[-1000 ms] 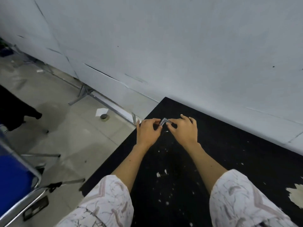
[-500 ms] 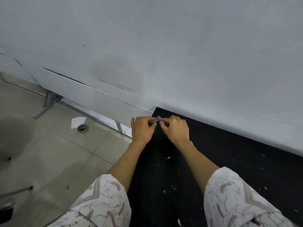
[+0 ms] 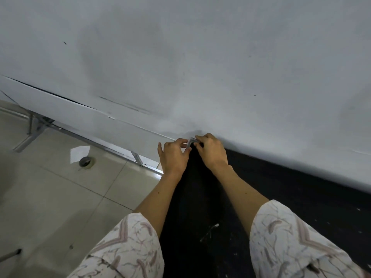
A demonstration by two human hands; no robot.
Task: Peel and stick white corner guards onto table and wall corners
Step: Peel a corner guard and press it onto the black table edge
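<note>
**Corner guard held at the far corner of the counter**

A pale wall fills the upper half of the view, its base running from 9 o'clock down toward 4 o'clock. A tiled floor lies open at 8 o'clock, with a scrap of paper and a small round drain on it. The black counter spreads from 6 to 3 o'clock, its long far edge tight against the wall and its left edge open to the floor.

Both forearms reach out of patterned sleeves toward the counter's far corner. The left hand and the right hand sit knuckles up, fingers curled. Both pinch the small corner guard between them, right at that corner; it is too small to tell which way it points.
</note>
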